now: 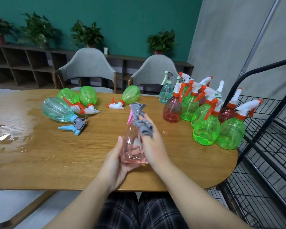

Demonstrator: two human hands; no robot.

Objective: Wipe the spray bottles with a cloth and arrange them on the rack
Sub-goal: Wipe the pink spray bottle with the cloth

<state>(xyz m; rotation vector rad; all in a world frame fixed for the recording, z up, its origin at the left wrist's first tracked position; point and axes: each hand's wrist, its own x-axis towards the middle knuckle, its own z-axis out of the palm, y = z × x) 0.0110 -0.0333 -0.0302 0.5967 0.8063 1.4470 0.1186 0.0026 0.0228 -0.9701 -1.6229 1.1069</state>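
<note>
Teal wall at the back, potted plants (87, 34) along a low wooden shelf unit (23, 66), two grey padded chairs (87, 66) tucked in behind my wood-grain desk (73, 154). Its top is glossy, with a wet sheen and small puddles (5, 138) on the left.

I've got the pink spray bottle (132, 146) in both hands right now, clear ribbed plastic, tapering up to a grey trigger head (137, 109) with a pink lever. My left hand (116, 162) cups the base, thumb curled up its side. My right hand (153, 146) wraps the other side, and a knobbly grey cloth (144, 128) lies over my fingers against the bottle's neck and shoulder.

Lying on their sides at the far left: a pale aqua bottle (56, 109) with a blue and grey trigger, and two green bottles (79, 96), bulbous and ridged, with white and orange heads. One more green bottle (130, 95) lies alone in the middle.

On the right stands a tight cluster of upright bottles (205, 116), translucent green and red with white and orange triggers, plus an aqua one at the back. Beside the desk's right edge is the black wire rack (262, 129), with thin grid shelves and a tubular frame. Behind it hangs a grey fabric sheet (221, 38).
</note>
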